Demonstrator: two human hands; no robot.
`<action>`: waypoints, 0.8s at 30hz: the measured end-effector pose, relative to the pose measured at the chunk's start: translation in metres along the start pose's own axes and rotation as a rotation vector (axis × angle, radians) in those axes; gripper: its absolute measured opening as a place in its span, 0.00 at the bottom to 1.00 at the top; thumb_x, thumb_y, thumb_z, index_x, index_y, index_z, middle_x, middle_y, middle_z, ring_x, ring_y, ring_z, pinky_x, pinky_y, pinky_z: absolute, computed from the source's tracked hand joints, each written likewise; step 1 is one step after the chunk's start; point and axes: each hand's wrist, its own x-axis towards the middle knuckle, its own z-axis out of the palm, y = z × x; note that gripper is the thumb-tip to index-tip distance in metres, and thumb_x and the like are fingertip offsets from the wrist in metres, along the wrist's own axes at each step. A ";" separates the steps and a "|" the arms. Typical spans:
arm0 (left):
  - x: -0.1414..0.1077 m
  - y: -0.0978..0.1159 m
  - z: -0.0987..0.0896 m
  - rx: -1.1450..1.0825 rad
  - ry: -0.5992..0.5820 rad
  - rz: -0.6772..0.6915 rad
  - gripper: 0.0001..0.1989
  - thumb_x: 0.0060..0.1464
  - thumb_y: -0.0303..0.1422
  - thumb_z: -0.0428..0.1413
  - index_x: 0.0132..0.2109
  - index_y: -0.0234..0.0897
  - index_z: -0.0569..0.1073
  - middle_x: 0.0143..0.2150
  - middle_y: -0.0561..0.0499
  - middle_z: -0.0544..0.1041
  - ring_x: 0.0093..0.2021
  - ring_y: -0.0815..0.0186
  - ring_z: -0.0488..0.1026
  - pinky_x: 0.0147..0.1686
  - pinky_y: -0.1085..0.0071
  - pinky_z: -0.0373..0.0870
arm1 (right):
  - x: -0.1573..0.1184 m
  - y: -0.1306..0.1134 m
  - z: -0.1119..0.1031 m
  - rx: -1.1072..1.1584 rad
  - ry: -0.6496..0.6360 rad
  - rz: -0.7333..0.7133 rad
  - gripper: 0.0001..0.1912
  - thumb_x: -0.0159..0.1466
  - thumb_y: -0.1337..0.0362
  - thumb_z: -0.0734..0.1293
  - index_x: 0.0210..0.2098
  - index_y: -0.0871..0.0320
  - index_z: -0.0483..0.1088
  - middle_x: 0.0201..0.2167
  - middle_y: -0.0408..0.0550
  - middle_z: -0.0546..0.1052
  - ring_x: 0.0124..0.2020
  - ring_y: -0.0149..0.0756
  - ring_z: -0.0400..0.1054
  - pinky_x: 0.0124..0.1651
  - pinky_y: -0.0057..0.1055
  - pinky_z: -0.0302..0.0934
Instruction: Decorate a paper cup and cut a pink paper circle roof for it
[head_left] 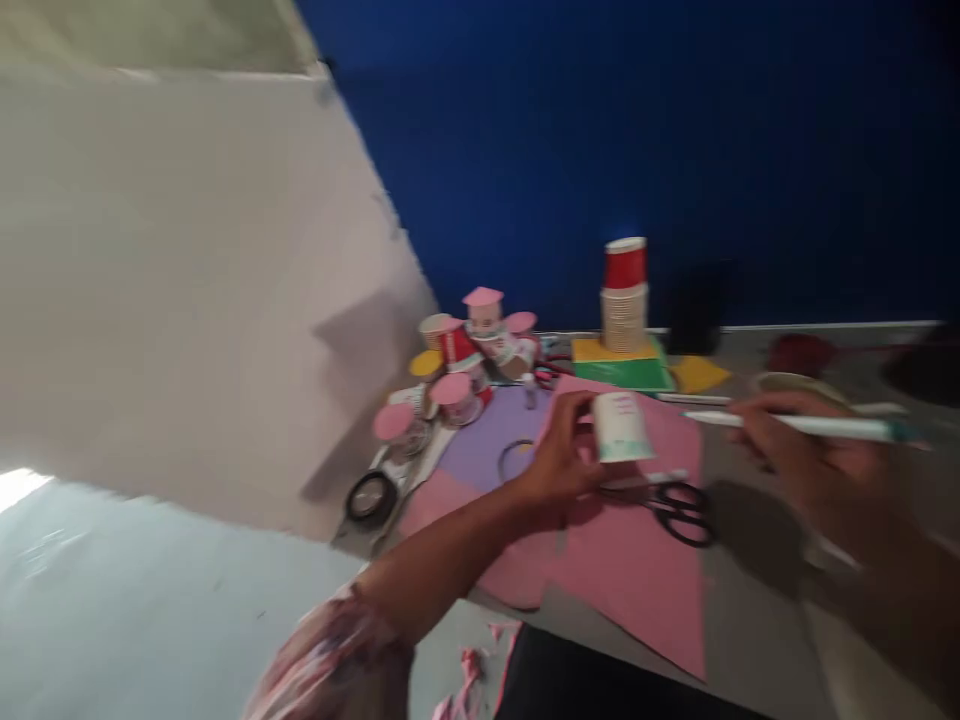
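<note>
My left hand (pixel 564 455) grips a small white paper cup (pixel 621 428) above the table, its sides marked with pink and green drawing. To the right, my right hand (pixel 806 450) holds a white marker (pixel 814 427), its tip pointing left toward the cup and apart from it. Beneath the cup, black-handled scissors (pixel 684 515) lie on sheets of pink paper (pixel 637 590). A purple sheet (pixel 484 440) lies beside them at the left. The cup's far side is hidden, and the right hand is somewhat blurred.
Several decorated cups with pink round tops (pixel 452 390) crowd the back left. A tall stack of paper cups (pixel 625 300) stands on yellow and green sheets (pixel 622 373) by the blue wall (pixel 637 130). A roll of black tape (pixel 371 497) sits near the left edge.
</note>
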 end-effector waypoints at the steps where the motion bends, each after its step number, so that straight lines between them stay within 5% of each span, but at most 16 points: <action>1: 0.002 0.000 -0.002 0.018 0.009 0.017 0.42 0.42 0.35 0.75 0.61 0.43 0.64 0.65 0.40 0.67 0.66 0.46 0.69 0.67 0.45 0.66 | 0.008 0.000 -0.002 0.007 -0.001 0.043 0.09 0.70 0.56 0.73 0.37 0.53 0.79 0.28 0.47 0.81 0.23 0.34 0.74 0.26 0.29 0.69; 10: 0.002 0.007 -0.001 0.095 -0.043 0.040 0.38 0.44 0.25 0.67 0.61 0.44 0.63 0.63 0.43 0.64 0.64 0.50 0.68 0.64 0.51 0.69 | 0.005 -0.021 0.013 0.057 -0.122 0.023 0.09 0.69 0.56 0.72 0.35 0.53 0.79 0.24 0.43 0.79 0.20 0.30 0.70 0.21 0.26 0.65; 24: 0.002 0.013 -0.008 0.366 -0.054 0.178 0.38 0.48 0.39 0.73 0.62 0.45 0.66 0.61 0.43 0.68 0.62 0.49 0.68 0.58 0.52 0.72 | 0.000 -0.022 0.012 -0.052 -0.193 -0.061 0.05 0.70 0.64 0.70 0.37 0.51 0.78 0.26 0.41 0.81 0.21 0.30 0.73 0.23 0.25 0.67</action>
